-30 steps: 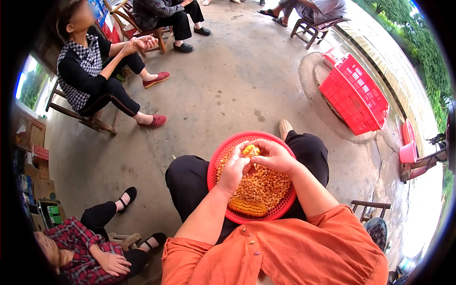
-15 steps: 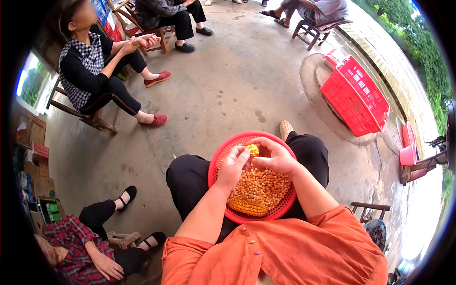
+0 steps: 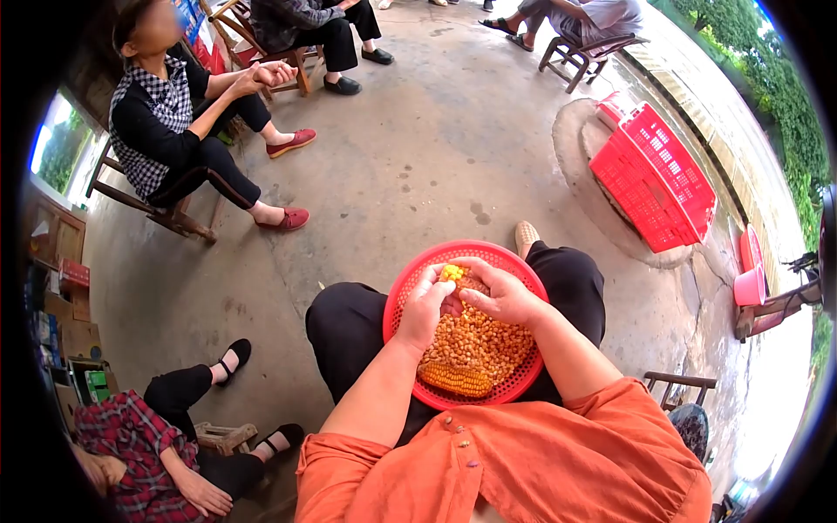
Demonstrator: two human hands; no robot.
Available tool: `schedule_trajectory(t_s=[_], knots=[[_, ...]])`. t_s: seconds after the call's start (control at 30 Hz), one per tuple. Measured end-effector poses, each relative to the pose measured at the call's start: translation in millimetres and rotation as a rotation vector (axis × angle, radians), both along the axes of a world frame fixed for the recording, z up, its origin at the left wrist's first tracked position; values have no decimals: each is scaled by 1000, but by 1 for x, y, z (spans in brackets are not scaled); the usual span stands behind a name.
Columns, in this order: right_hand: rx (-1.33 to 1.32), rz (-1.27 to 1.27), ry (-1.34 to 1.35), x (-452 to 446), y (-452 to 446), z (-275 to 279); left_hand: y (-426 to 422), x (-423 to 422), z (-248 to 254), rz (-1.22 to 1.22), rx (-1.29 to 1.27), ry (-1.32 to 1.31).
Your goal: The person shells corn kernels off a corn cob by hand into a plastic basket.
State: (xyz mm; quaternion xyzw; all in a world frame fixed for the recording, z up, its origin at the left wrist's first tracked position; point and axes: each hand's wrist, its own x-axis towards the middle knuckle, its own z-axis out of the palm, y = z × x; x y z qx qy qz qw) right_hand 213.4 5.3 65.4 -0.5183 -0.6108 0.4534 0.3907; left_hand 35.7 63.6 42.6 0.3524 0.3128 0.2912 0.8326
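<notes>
A round red basket (image 3: pixel 528 381) rests on my lap, holding many loose corn kernels (image 3: pixel 488 338). One whole orange corn cob (image 3: pixel 455 379) lies at its near edge. Over the far half of the basket, my left hand (image 3: pixel 424 307) and my right hand (image 3: pixel 501 292) are closed around a partly stripped cob (image 3: pixel 452 273). Bright yellow shows at its upper left end, between my fingertips. The fingers cover much of the rest of this cob.
Red crates (image 3: pixel 654 179) stand on the concrete floor at the right, near a pink basin (image 3: pixel 749 286). A person in a checked top (image 3: pixel 157 131) sits at the upper left, another in plaid (image 3: pixel 139 453) at the lower left. More seated people are at the back.
My hands have shifted and turned slightly around the cob, so more of its stripped part shows between them. The plaid-clad person's hand has moved slightly down and left.
</notes>
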Motion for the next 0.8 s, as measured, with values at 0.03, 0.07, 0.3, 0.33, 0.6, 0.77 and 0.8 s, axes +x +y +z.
schedule_trajectory(t_s=[0.03, 0.07, 0.3, 0.33, 0.6, 0.77, 0.8], knots=[[-2, 8, -11, 0, 0, 2, 1, -1, 0, -11, 2, 8], [-2, 7, -11, -1, 0, 5, 1, -1, 0, -21, 5, 16], [-12, 60, -28, -1, -1, 10, 0, -1, -3, -17, -23, 13], [-35, 67, -25, 0, -1, 10, 0, -1, -3, -35, -29, 13], [-42, 66, -97, 3, -1, 0, 3, -2, -6, -99, -50, 13], [-4, 58, -172, 1, -1, 4, 3, -1, -4, -88, -65, 33], [-14, 60, -176, 1, -2, 7, 3, -1, -4, -88, -65, 33]])
